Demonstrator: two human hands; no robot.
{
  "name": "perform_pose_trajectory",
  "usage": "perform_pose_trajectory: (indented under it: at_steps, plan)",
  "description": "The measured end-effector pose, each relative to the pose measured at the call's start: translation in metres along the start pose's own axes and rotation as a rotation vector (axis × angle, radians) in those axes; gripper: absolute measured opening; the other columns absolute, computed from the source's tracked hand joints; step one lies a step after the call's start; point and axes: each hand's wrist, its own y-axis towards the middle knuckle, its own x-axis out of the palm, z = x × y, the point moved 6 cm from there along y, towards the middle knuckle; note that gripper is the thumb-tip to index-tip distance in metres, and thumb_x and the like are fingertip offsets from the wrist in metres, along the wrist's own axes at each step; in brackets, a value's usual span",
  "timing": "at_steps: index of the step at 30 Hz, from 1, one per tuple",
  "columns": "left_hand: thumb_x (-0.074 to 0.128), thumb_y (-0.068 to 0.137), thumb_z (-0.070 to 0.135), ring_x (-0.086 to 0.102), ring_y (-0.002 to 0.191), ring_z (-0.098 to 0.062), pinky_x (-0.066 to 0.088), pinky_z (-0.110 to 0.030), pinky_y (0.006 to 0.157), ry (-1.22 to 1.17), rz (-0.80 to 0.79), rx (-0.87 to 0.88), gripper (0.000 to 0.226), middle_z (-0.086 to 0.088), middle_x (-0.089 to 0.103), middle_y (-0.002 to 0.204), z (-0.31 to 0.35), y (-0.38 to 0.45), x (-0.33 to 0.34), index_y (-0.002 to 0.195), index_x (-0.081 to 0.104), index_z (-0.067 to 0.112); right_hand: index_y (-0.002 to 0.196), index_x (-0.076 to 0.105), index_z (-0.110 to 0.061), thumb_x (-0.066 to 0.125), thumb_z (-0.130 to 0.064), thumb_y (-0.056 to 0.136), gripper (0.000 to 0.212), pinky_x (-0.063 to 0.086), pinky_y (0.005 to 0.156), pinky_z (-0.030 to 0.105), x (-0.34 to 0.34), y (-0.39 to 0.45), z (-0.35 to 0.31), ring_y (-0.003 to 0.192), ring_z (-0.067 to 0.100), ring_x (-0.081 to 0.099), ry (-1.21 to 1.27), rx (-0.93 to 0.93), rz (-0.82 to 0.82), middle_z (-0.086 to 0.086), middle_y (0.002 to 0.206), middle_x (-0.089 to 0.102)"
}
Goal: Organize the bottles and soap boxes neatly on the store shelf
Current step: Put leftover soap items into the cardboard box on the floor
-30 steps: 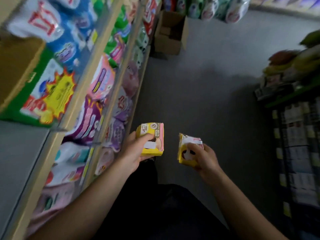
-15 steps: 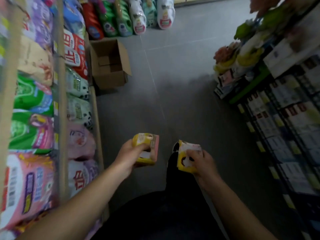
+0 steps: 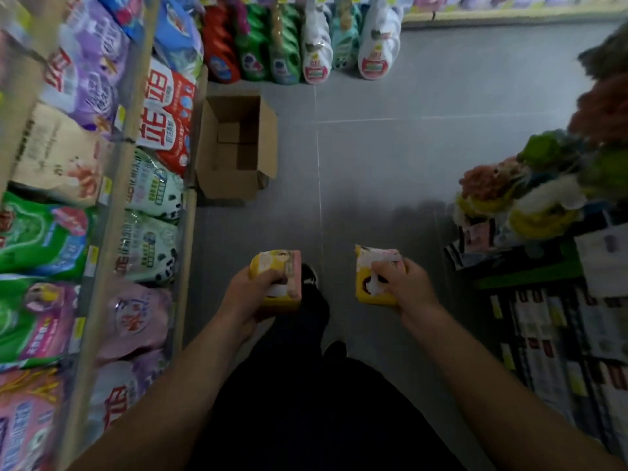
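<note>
View has swung since a second ago: then we faced the left shelf close up, now we look straight down the aisle, and both boxes ride further apart in front of us, so we read this as carrying, not placing; nothing shelved yet. Left to right: left shelf (image 3: 112,212) is packed with detergent bags, its wooden uprights run away from us. Open cardboard carton (image 3: 238,147) sits on the floor just beside the shelf end, with a row of bottles (image 3: 299,45) on the floor beyond it. Left hand (image 3: 248,297) has its grip wrapped round a yellow-and-pink soap box (image 3: 283,283), thumb across the top face; box held about upright, long axis running roughly away from us, pink face turned right. Right hand (image 3: 406,283) grips the second soap box (image 3: 370,280), fingers curled over its white-and-yellow face; it tilts slightly, top corner pointing up-left, long axis also roughly fore-aft. Both boxes are in the air over the floor, well apart from any shelf. Right shelf (image 3: 550,334) holds small dark packs, colourful dusters above. Destination slot: cannot tell.
</note>
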Motion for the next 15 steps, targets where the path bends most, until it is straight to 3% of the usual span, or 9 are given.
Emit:
perform_pose_trajectory:
  at_steps: [5,10,15]
  plan:
    - [0.070,0.083,0.013,0.067,0.064,-0.027,0.055,-0.036,0.052,-0.103,-0.026,-0.060,0.009,-0.014,0.070,0.081,0.074,0.080,0.060,0.091,0.067,0.009,0.090,0.064,-0.017,0.070,-0.015,0.085,0.009,0.057,0.082,0.049,0.009,0.087,-0.086,0.091,0.032,0.069,0.012,-0.029,0.036,0.016,0.100,0.070]
    - [0.073,0.081,0.016,0.068,0.080,-0.033,0.057,-0.040,0.056,-0.002,-0.101,-0.113,0.031,-0.019,0.067,0.101,0.171,0.147,0.125,0.109,0.061,0.011,0.090,0.065,-0.017,0.072,-0.017,0.084,0.009,0.057,0.081,0.056,0.015,0.163,-0.163,0.090,0.035,0.069,0.016,-0.010,0.084,0.016,0.096,0.070]
    - [0.075,0.074,0.015,0.065,0.094,-0.033,0.060,-0.053,0.072,0.163,-0.169,-0.028,0.029,-0.016,0.067,0.104,0.265,0.198,0.180,0.102,0.065,0.017,0.093,0.067,-0.014,0.074,-0.016,0.080,0.015,0.059,0.065,0.036,0.022,0.237,-0.232,0.081,0.028,0.071,0.045,-0.008,0.112,0.015,0.094,0.071]
